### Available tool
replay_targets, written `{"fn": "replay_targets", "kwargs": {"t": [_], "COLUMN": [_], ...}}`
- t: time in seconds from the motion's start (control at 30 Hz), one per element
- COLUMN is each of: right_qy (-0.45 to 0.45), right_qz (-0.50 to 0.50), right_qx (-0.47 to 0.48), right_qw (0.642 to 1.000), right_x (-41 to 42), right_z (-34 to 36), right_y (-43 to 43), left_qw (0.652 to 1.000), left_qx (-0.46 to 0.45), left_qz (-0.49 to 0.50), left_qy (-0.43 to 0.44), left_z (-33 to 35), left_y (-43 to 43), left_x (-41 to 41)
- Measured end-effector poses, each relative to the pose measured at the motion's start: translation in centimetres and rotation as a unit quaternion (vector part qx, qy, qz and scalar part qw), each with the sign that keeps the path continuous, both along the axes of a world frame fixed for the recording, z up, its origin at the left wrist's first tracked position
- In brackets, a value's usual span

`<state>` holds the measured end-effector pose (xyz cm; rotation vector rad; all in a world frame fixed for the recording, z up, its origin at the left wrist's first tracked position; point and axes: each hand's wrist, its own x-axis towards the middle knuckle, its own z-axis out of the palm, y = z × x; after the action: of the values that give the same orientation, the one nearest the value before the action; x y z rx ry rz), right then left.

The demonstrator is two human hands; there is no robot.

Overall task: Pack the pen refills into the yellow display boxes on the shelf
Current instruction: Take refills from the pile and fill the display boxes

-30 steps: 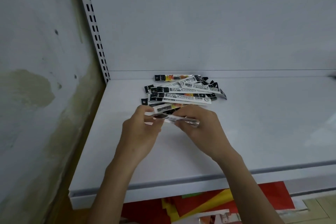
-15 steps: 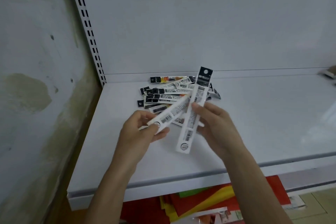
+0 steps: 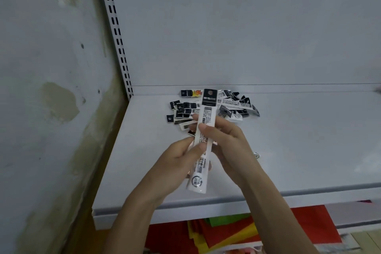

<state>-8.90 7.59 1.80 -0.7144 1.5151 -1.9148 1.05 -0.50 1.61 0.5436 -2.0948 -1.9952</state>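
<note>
White shelf (image 3: 299, 140) boards and a white back panel (image 3: 226, 27) fill most of what's in front of the person, with a stained, patchy wall (image 3: 51, 109) to the left. At the back of the shelf lies a loose heap of pen refills (image 3: 233, 107) in long white packets with black headers, overlapping every which way. None of them has been packed. As for the yellow display boxes, I can't spot one anywhere from this angle, so nothing shows as finished.

Both hands are busy just in front of the heap. The left hand (image 3: 175, 167) pinches a held packet (image 3: 207, 117) with its thumb across the front, and the right hand (image 3: 231, 146) grips the same packet a little higher up. It stands nearly upright, black header at the top. Whether a second packet sits behind it I can't tell.

My guess is that this is the gathering stage – squaring up refills before they go anywhere – with practically the whole job left. Under the shelf, sheets of red, yellow and green paper (image 3: 226, 231) poke out.
</note>
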Motion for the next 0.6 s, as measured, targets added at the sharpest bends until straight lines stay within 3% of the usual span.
{"fn": "replay_targets", "kwargs": {"t": [0.1, 0.2, 0.3, 0.53, 0.6], "right_qy": [-0.023, -0.011, 0.021, 0.029, 0.117], "right_qz": [-0.063, -0.121, -0.116, -0.034, -0.067], "right_qx": [-0.023, -0.050, -0.046, -0.008, 0.056], "right_qw": [0.997, 0.991, 0.992, 0.999, 0.989], "right_x": [-1.0, -1.6, -1.5, -1.2, -2.0], "right_z": [0.3, 0.8, 0.9, 0.2, -0.3], "right_y": [0.0, 0.2, 0.3, 0.3, 1.0], "left_qw": [0.999, 1.000, 0.999, 0.997, 0.998], "left_qx": [-0.037, 0.004, 0.047, 0.012, -0.004], "left_qz": [0.022, 0.016, -0.022, -0.062, -0.046], "left_qy": [0.002, -0.005, -0.008, -0.050, -0.035], "left_z": [-0.5, -0.6, -0.2, -0.1, -0.2], "left_y": [0.0, 0.3, 0.5, 0.0, -0.6], "left_x": [0.5, 1.1, 1.5, 2.0, 2.1]}}
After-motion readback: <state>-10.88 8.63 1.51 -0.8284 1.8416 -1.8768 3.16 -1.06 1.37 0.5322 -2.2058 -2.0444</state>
